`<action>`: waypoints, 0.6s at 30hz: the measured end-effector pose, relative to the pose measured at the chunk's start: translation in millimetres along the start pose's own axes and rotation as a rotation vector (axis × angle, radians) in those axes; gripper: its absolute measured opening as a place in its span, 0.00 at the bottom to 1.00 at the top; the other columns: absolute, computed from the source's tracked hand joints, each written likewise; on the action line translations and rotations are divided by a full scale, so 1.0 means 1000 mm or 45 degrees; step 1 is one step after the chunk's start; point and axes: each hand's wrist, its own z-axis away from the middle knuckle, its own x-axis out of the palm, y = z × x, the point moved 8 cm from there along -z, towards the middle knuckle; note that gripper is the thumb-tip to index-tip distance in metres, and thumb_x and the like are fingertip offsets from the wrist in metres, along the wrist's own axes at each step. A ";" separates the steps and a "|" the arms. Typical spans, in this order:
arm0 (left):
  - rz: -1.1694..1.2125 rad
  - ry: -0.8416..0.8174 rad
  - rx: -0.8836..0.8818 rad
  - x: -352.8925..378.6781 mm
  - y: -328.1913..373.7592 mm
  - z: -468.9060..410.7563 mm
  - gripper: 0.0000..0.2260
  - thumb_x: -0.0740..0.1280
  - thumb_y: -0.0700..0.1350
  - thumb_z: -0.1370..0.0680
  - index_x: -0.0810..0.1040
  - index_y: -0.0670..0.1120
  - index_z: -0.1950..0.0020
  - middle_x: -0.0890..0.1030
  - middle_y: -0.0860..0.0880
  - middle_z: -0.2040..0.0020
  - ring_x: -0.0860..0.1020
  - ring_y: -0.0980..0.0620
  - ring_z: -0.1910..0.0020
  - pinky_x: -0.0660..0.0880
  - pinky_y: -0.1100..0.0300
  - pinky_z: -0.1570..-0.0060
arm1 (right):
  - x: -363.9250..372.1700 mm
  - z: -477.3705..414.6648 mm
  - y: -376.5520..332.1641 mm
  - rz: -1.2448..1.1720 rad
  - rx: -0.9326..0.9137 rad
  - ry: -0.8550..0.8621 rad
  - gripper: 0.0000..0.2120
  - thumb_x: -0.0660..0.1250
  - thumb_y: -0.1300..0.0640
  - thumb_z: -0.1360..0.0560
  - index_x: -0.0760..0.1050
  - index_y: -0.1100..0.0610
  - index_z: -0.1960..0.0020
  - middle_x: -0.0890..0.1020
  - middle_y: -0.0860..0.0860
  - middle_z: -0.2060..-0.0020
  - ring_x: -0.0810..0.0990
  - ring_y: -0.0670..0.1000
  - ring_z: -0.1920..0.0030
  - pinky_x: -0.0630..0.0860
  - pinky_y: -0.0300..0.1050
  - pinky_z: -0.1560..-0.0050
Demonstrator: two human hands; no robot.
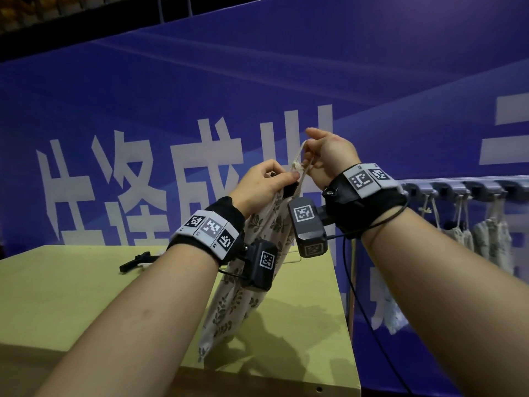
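A cream cloth drawstring bag [229, 305] with a green leaf print hangs in the air above the table's right part, its lower corner near the front edge. My left hand [260, 184] grips the gathered top of the bag, thumb pressed on the cloth. My right hand [329, 156] is raised just to the right and pinches the bag's pale drawstring [299, 161], which runs up from a knot at the bag's mouth. Both wrists wear black bands with square printed markers and small black boxes.
A yellow-green table [71, 296] lies below my arms, with a black clip-like object [134, 262] on its far side. At the right, a rail of hooks [458, 187] on the blue banner wall carries several similar cloth bags [492, 239]. A black cable hangs from my right wrist.
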 end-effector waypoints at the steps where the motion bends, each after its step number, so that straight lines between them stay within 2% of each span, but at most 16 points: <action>1: -0.011 -0.002 0.003 0.000 0.000 0.000 0.11 0.68 0.54 0.23 0.73 0.48 0.56 0.84 0.42 0.53 0.82 0.45 0.59 0.77 0.49 0.53 | -0.001 0.002 -0.002 0.004 -0.001 0.001 0.14 0.55 0.69 0.22 0.75 0.56 0.55 0.74 0.52 0.66 0.72 0.47 0.67 0.72 0.41 0.64; 5: -0.054 -0.003 0.035 0.001 0.003 0.002 0.10 0.68 0.53 0.22 0.74 0.48 0.57 0.83 0.46 0.57 0.81 0.49 0.60 0.76 0.54 0.56 | -0.003 0.006 -0.009 0.018 0.011 0.022 0.15 0.54 0.70 0.23 0.75 0.56 0.54 0.73 0.53 0.66 0.70 0.48 0.68 0.70 0.41 0.66; 7: -0.080 -0.006 0.045 0.001 0.004 0.002 0.10 0.68 0.52 0.22 0.74 0.47 0.56 0.83 0.47 0.58 0.81 0.49 0.60 0.76 0.56 0.56 | -0.005 0.008 -0.010 0.022 0.023 0.049 0.15 0.52 0.71 0.23 0.74 0.57 0.50 0.72 0.53 0.67 0.69 0.48 0.69 0.67 0.40 0.68; 11: -0.109 -0.031 0.050 0.006 0.004 0.002 0.11 0.67 0.53 0.21 0.75 0.45 0.54 0.83 0.47 0.57 0.82 0.48 0.59 0.77 0.55 0.55 | -0.008 0.011 -0.012 0.019 0.050 0.100 0.16 0.51 0.71 0.23 0.72 0.58 0.46 0.70 0.52 0.68 0.65 0.46 0.72 0.63 0.38 0.71; 15: -0.114 -0.002 0.071 0.004 0.006 0.003 0.10 0.66 0.52 0.21 0.75 0.46 0.54 0.82 0.51 0.61 0.81 0.55 0.63 0.76 0.61 0.60 | -0.008 0.014 -0.014 0.019 0.058 0.100 0.16 0.51 0.71 0.23 0.72 0.57 0.46 0.69 0.52 0.69 0.63 0.46 0.72 0.61 0.39 0.70; 18: -0.120 0.017 0.086 0.001 0.006 0.005 0.09 0.66 0.51 0.20 0.75 0.46 0.55 0.81 0.53 0.62 0.80 0.60 0.67 0.74 0.65 0.63 | -0.010 0.014 -0.017 0.060 0.045 0.082 0.16 0.51 0.72 0.24 0.73 0.56 0.51 0.69 0.52 0.69 0.63 0.47 0.71 0.62 0.40 0.70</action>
